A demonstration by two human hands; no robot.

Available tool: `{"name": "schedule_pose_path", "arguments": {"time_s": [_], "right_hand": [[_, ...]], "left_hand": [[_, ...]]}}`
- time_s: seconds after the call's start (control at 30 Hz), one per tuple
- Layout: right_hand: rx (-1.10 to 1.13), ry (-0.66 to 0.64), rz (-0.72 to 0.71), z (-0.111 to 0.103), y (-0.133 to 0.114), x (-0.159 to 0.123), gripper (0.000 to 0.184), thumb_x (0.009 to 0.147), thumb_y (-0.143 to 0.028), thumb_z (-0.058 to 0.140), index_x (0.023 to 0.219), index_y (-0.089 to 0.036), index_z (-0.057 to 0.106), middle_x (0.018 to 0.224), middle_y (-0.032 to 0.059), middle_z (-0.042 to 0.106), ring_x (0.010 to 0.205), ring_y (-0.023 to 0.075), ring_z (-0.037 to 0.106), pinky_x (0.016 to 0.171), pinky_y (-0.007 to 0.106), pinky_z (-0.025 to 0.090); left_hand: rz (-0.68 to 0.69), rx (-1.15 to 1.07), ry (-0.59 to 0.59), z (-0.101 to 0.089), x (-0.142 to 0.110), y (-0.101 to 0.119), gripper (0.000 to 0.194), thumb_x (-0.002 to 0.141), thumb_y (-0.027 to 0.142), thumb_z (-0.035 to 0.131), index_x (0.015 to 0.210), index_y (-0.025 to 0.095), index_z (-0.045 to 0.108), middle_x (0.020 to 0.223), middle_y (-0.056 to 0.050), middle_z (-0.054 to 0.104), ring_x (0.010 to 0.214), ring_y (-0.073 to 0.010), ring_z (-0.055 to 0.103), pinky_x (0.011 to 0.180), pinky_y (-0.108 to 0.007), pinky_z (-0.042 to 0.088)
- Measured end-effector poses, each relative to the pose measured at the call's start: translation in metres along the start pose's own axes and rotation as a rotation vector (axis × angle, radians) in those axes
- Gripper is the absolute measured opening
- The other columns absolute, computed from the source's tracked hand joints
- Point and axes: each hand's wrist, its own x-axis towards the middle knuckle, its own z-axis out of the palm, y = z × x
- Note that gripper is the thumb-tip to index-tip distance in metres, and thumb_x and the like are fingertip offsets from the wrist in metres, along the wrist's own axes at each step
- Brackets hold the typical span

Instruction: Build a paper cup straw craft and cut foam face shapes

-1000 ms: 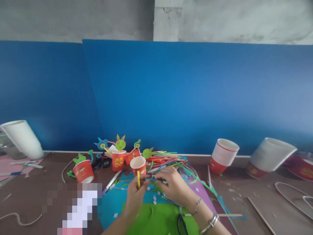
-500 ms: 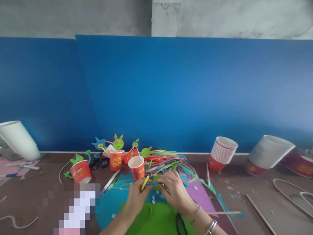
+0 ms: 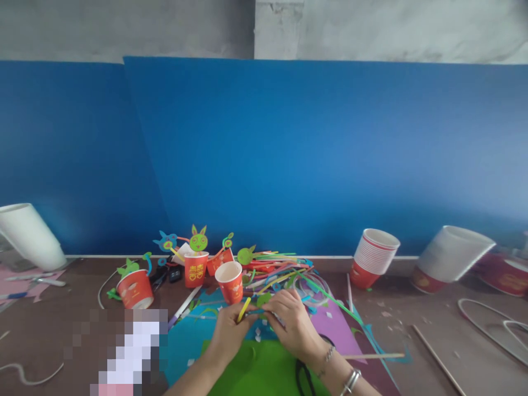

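My left hand [image 3: 230, 331] is closed, with a short yellow straw [image 3: 244, 309] sticking up between thumb and fingers. From its fingertips a small blue piece [image 3: 256, 312], perhaps paper, reaches across to my right hand [image 3: 291, 323], whose fingers pinch the other end. Much of that piece is hidden by the fingers. Just beyond my left hand stands a red paper cup [image 3: 230, 283]. Below the hands lies a green paper sheet [image 3: 251, 371] on a blue sheet [image 3: 181, 352]. Black scissors handles [image 3: 304, 379] show beside my right wrist.
Behind the hands is a heap of coloured straws [image 3: 280, 269]. Decorated red cups stand left, one with a green rabbit face [image 3: 198, 241]. Stacked cups [image 3: 376, 258] stand right, near another stack [image 3: 451, 261]. A wooden stick [image 3: 437, 357] and paper scraps lie on the brown table.
My hands have drawn slightly closer together, so less of the blue piece shows between them. The yellow straw stays in my left hand. The view has shifted a little.
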Motion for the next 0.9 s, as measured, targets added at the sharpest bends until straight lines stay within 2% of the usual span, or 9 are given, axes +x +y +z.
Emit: {"name": "schedule_pose_path", "arguments": {"time_s": [0.13,0.33,0.43,0.73,0.9], "right_hand": [[0.037,0.02,0.015,0.0005,-0.0016,-0.0004,0.01,0.084,-0.011,0.055,0.086,-0.019,0.062,0.075,0.0027,0.067,0.072,0.0178,0.057,0.071,0.033,0.036],[0.06,0.058,-0.015,0.0019,-0.0012,-0.0016,0.01,0.083,-0.01,0.058,0.086,-0.019,0.063,0.076,0.0028,0.068,0.071,0.0174,0.058,0.07,0.033,0.038],[0.054,0.071,-0.041,0.0017,-0.0015,-0.0017,0.011,0.083,-0.009,0.058,0.086,-0.018,0.064,0.075,0.0028,0.067,0.071,0.0168,0.058,0.07,0.032,0.038],[-0.054,0.038,-0.153,0.0008,-0.002,-0.0024,0.016,0.086,-0.008,0.05,0.088,-0.017,0.063,0.076,0.0031,0.066,0.074,0.0162,0.057,0.074,0.033,0.038],[-0.113,0.043,-0.147,0.003,0.0027,-0.0019,0.016,0.089,-0.012,0.048,0.086,-0.018,0.063,0.077,0.0025,0.067,0.076,0.0162,0.056,0.076,0.033,0.037]], "left_hand": [[-0.05,-0.077,-0.003,0.0009,-0.0004,0.0028,0.024,0.065,0.033,0.066,0.071,0.012,0.075,0.051,0.0,0.055,0.049,-0.0102,0.036,0.05,-0.024,0.031],[-0.066,-0.156,-0.058,0.0006,-0.0019,0.0066,0.026,0.062,0.036,0.07,0.07,0.013,0.076,0.057,-0.002,0.061,0.052,-0.0113,0.041,0.053,-0.025,0.035],[-0.075,-0.181,-0.072,0.0001,-0.0024,0.0086,0.026,0.062,0.038,0.072,0.066,0.013,0.075,0.053,-0.001,0.058,0.051,-0.0105,0.039,0.053,-0.025,0.033],[-0.052,-0.121,-0.12,0.0012,0.0005,0.0045,0.022,0.062,0.035,0.07,0.058,0.013,0.072,0.048,0.003,0.042,0.051,-0.009,0.028,0.051,-0.024,0.024],[-0.045,-0.05,-0.169,0.0017,0.001,0.0087,0.025,0.067,0.038,0.066,0.071,0.014,0.073,0.053,0.002,0.048,0.052,-0.0104,0.034,0.051,-0.023,0.026]]}}
